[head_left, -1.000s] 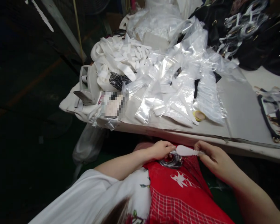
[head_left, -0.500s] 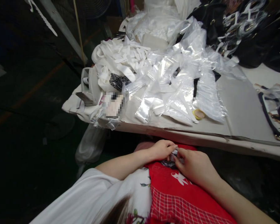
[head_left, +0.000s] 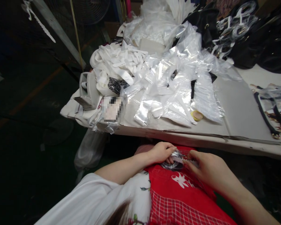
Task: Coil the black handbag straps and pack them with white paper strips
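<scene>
**White serrated strip (head_left: 178,159) between the left hand (head_left: 162,152) and the right hand (head_left: 204,163), over a shiny wrapped bundle (head_left: 170,166)**

The left fingers curl over the near-left part of the bundle, close together and holding it at lap height, against the red apron (head_left: 175,195). The right thumb and forefinger are narrowed to a pinch on the strip, just right of the bundle. The strip crosses the gap between the 2 sets of fingers; whether its left end is fixed to the bundle, one cannot tell, as the left fingertips cover that spot.

Just beyond the fingers runs the front edge of the table (head_left: 239,106). Straight ahead of them lie clear plastic bags (head_left: 152,84), with a yellow-rimmed round piece (head_left: 197,115) near the edge. Ahead and to the left of the left fingers are a heap of white strips (head_left: 121,61), a pale dispenser-like object (head_left: 89,92) and a pixelated item (head_left: 111,110). Well off to the right of the right fingers are dark straps (head_left: 265,115); farther beyond are black bags (head_left: 259,50) and more wrapped rings (head_left: 240,29).
</scene>
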Action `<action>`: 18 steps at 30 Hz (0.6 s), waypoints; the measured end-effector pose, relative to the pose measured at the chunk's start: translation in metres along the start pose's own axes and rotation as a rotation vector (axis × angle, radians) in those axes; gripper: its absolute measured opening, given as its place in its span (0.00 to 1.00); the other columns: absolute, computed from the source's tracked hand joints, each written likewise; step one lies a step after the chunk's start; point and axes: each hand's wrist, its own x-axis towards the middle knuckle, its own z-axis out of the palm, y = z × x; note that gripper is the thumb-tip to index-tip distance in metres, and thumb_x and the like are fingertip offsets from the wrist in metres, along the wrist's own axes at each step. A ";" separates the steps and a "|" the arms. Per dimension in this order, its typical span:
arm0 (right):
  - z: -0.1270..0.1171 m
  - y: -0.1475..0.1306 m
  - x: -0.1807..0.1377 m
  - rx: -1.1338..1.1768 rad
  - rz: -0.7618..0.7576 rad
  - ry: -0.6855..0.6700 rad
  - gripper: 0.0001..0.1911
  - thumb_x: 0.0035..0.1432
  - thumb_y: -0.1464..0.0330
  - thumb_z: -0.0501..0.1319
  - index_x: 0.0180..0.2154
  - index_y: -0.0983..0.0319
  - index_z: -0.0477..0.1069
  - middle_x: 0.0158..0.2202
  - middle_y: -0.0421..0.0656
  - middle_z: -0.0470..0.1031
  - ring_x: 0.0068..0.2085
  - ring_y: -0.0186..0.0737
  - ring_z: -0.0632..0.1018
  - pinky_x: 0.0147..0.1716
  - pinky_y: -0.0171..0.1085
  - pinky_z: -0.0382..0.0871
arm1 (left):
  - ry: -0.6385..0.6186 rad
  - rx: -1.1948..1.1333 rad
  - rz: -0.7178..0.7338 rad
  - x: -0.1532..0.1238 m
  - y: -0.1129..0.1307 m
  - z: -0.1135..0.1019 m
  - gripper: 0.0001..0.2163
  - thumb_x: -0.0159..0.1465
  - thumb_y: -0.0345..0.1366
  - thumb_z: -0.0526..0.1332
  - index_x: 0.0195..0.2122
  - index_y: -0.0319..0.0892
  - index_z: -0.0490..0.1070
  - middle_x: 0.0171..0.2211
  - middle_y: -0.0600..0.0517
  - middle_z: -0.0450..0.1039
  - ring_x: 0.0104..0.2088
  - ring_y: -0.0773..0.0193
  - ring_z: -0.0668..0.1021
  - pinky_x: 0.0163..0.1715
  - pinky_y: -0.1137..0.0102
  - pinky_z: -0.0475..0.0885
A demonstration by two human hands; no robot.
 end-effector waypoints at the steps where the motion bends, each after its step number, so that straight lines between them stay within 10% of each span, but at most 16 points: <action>1: 0.002 -0.001 0.001 0.007 -0.002 0.010 0.13 0.61 0.57 0.56 0.29 0.57 0.69 0.25 0.38 0.75 0.26 0.41 0.75 0.25 0.36 0.53 | -0.005 0.003 0.007 0.000 0.001 0.001 0.16 0.67 0.43 0.53 0.41 0.36 0.72 0.19 0.53 0.70 0.20 0.68 0.75 0.21 0.77 0.69; 14: 0.012 0.023 0.039 0.864 -0.039 -0.098 0.14 0.56 0.57 0.61 0.30 0.62 0.71 0.28 0.40 0.75 0.31 0.37 0.72 0.33 0.34 0.65 | 0.014 0.339 0.335 -0.013 0.019 -0.001 0.19 0.63 0.49 0.57 0.32 0.37 0.76 0.28 0.50 0.76 0.28 0.67 0.76 0.30 0.75 0.67; 18: 0.041 0.032 0.051 1.119 0.204 -0.130 0.25 0.53 0.46 0.61 0.25 0.63 0.69 0.19 0.39 0.69 0.23 0.34 0.68 0.25 0.34 0.61 | 0.082 0.404 0.474 -0.014 0.019 0.001 0.15 0.63 0.43 0.59 0.30 0.36 0.77 0.26 0.51 0.74 0.28 0.69 0.73 0.31 0.76 0.64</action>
